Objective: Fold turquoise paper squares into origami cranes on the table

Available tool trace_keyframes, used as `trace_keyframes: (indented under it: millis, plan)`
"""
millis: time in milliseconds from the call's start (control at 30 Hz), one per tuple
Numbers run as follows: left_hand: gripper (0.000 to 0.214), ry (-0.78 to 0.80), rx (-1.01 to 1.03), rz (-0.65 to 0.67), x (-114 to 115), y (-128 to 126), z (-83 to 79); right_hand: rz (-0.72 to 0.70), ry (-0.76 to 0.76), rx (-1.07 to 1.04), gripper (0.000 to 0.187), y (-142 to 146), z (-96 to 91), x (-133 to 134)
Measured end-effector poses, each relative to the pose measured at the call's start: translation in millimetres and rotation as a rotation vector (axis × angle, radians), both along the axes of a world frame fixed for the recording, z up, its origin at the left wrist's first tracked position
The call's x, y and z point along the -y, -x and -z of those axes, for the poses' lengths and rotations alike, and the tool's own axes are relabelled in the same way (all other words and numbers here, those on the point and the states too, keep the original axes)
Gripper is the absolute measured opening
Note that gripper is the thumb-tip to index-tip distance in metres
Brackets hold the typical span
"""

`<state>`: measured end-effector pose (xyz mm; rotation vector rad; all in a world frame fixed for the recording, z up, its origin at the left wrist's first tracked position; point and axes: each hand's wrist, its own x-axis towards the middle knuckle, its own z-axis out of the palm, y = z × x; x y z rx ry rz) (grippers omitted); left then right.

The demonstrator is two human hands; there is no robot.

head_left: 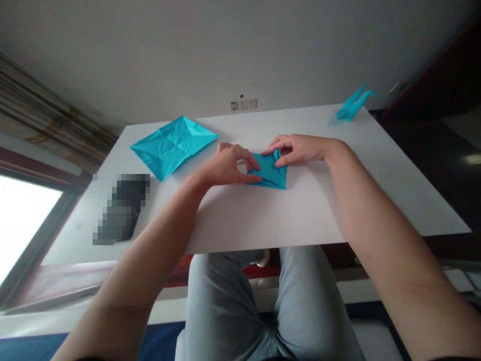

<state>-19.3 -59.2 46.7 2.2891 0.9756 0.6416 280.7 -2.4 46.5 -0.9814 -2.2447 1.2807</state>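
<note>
Two hands at work: the left hand (227,168) and the right hand (296,150) meet from opposite sides on one folded turquoise paper (268,173).
Left hand: curled and pressed against the paper's left side, with the fingertips (256,163) near its upper edge and the thumb running along its lower edge.
Right hand: pinching a narrow raised flap at the paper's top, fingers arched over it from the right.
Folded turquoise paper: flat on the worktop (308,210) near its front middle, between the hands, a pointed shape with layered flaps.
Creased sheet: a turquoise square (173,146), opened out and lying like a diamond, covered in fold lines, to the left and just beyond the left hand.
Paper crane: turquoise (353,104), standing near the far right edge of the worktop, well apart from both hands.
Dark object: pixelated (124,208), too blurred to name, lying at the worktop's left.
Surroundings: a row of wall sockets (243,104) just past the far edge; light grey trousers (225,306) below the near edge.
</note>
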Motion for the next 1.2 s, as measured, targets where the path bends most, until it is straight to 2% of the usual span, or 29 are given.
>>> trace_keyframes:
  millis: [233,400,633,867,1033,1200]
  plan:
    - [0.007,-0.066,0.053,0.056,1,-2,-0.9,0.06,0.082,-0.041,0.021,5,-6.6,4]
    - [0.011,-0.093,0.041,-0.02,6,2,-4.8,0.057,0.153,0.005,0.032,3,-10.2,9]
    - [0.017,-0.149,-0.021,-0.039,7,4,-4.5,0.094,0.144,0.03,0.039,6,-12.4,11]
    - [0.009,-0.169,-0.042,-0.155,1,2,3.1,0.116,0.003,0.109,0.03,11,-8.4,9]
    - [0.028,-0.092,0.077,-0.182,-1,-1,11.3,0.256,-0.227,0.193,0.034,26,-2.3,13]
    - [0.042,-0.063,0.062,-0.193,1,1,5.4,0.223,-0.361,0.213,0.021,35,-2.7,19]
